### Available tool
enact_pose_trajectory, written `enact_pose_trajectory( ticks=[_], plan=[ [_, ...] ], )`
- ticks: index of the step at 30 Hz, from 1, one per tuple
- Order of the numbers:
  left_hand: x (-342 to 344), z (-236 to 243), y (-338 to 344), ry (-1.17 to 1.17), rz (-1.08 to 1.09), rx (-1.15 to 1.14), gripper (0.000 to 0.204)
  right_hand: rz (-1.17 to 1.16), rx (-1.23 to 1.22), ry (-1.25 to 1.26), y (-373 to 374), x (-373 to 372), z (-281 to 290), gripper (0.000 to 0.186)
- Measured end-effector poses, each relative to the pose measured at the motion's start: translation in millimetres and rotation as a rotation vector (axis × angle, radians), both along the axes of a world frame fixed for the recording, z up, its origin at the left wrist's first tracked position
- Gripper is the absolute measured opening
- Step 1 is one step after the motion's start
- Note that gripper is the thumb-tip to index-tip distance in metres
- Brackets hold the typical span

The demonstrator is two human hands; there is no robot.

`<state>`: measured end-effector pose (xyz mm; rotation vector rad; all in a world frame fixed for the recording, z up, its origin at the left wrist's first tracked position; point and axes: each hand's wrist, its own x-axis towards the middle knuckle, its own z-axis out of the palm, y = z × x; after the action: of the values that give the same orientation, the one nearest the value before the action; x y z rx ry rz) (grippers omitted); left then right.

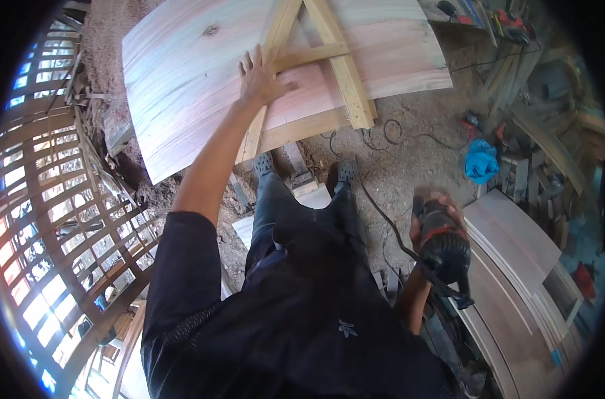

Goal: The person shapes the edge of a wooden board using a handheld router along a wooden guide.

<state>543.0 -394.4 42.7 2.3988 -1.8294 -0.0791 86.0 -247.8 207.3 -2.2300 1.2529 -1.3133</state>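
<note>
while left hand (259, 76) lies flat, fingers spread, on wooden frame (329, 80) over wide board (182, 73), right hand (435, 223) grips black power tool (445, 249) at 4 o'clock. board's long axis runs 8 to 2 o'clock; bare dirt floor (409, 153) beyond its near edge, stacked boards (515, 253) crowd right.

I am standing on a dirt floor (415, 159) strewn with sawdust and offcuts. To my left a wooden lattice screen (63, 219) is letting daylight through — bright between its slats. To my right, stacked boards (515, 246), scrap timber (548, 143) and a crumpled blue cloth (482, 161) are lying about.
</note>
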Motion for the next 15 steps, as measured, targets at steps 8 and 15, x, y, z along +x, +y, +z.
enact_pose_trajectory(
  ticks=[8, 15],
  plan=[
    [17, -56, -33, 0.052, -0.082, -0.259, 0.104, 0.399, 0.140, 0.599, -39, -1, -32, 0.041],
    [20, -58, -29, -0.022, -0.046, -0.223, 0.100, 0.330, 0.124, 0.143, -111, 2, -101, 0.050]
  ],
)
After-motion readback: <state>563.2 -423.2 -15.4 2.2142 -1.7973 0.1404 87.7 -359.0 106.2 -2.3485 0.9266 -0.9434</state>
